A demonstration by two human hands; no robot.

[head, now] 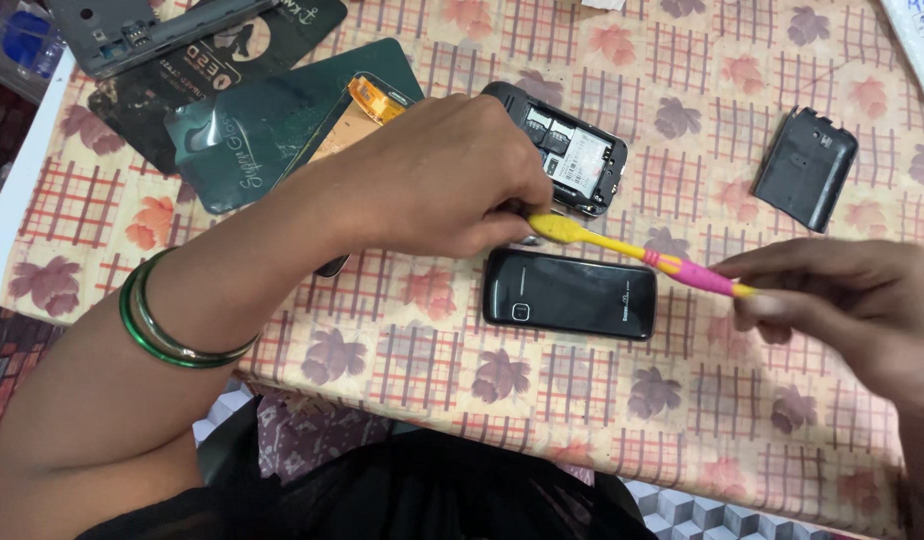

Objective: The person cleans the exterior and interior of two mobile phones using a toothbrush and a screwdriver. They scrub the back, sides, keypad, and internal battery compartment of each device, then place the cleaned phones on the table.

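Just now a toothbrush [637, 255], yellow with a pink grip, is held above the tabletop [762, 400] by both hands. Its head end is pinched by the closed fingers [502, 215] of the left hand [432, 180], which is reached in from the left over the middle of the scene; green bangles [157, 325] are worn on that wrist. The pink end of the handle is gripped by the right hand [842, 290] at the right edge, its fingers closed around the handle, though they are blurred. The toothbrush is slanted, higher at the left and lower at the right.

Directly under the toothbrush, a black phone [570, 293] is laid flat, face up, on the checked, leaf-patterned cloth by which the tabletop is covered. Just beyond it, farther away and partly hidden by the left hand, an opened phone [577, 155] is seen with its back removed and its inner parts exposed. Well apart at the far right, a dark back cover [805, 168] is laid alone. At the far left, dark flat packets [252, 120] are spread, one overlapped by another, with an orange flex strip [374, 98] lying upon them. A grey phone frame [132, 35] is seen at the far left corner.
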